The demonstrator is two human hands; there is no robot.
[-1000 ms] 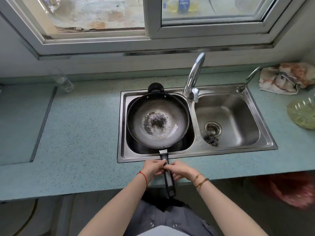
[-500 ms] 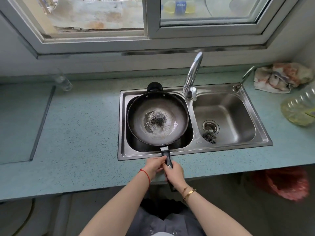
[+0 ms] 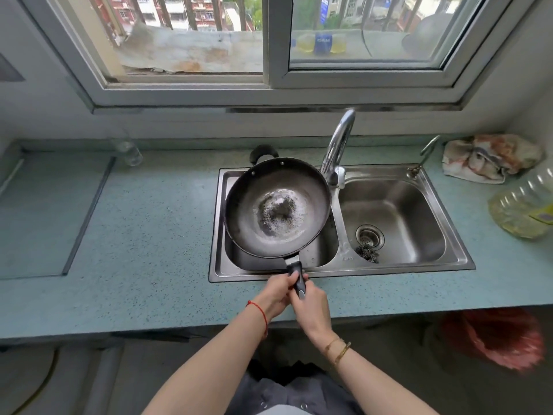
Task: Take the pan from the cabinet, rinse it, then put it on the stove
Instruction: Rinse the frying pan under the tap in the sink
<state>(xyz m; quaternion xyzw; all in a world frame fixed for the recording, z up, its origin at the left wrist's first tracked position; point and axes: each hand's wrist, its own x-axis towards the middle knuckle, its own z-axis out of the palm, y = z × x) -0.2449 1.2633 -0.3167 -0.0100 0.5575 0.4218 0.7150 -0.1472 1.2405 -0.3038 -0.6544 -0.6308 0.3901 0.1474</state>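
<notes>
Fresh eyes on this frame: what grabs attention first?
The dark pan over the left basin of the sink, with a speckled wet patch in its middle. Next, the left hand and right hand, both gripping its handle at the front rim. Then the curved faucet behind it and the steel scourer by the drain.

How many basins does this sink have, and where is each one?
2. The left basin is mostly covered by the pan; the right basin, past the faucet, holds a drain strainer with a dark scrubber beside it.
</notes>
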